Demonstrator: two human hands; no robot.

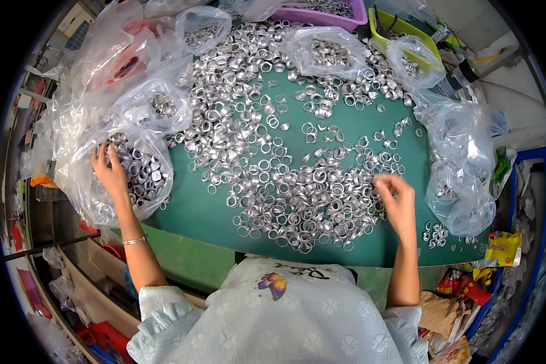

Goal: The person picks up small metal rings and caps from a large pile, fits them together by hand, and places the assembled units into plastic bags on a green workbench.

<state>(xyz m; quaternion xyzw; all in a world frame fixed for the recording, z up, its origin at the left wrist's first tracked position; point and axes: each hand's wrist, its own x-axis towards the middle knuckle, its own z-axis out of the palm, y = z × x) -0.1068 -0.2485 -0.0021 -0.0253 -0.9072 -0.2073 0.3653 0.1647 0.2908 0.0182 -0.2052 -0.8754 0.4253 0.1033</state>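
Observation:
Silver-coloured metal rings [303, 209] lie in a broad loose pile in front of me, spreading toward the far left of the green table [188, 224]. At the left, my left hand [110, 175] is over a clear plastic bag [91, 203] of chunkier, darker rings [142, 173]. Its fingers are apart and touch the bag's contents or inner side, and I see nothing held in them. My right hand [397, 199] hovers at the right edge of the pile with thumb and fingertips pinched together. Whatever they grip, if anything, is too small to make out.
More clear bags of rings [330, 51] stand at the back, beside a purple tray [352, 23] and a yellow-green tray [428, 45]. A crumpled clear bag [461, 194] lies at the right edge, near a small ring cluster [435, 235]. Shelves [91, 267] flank the left.

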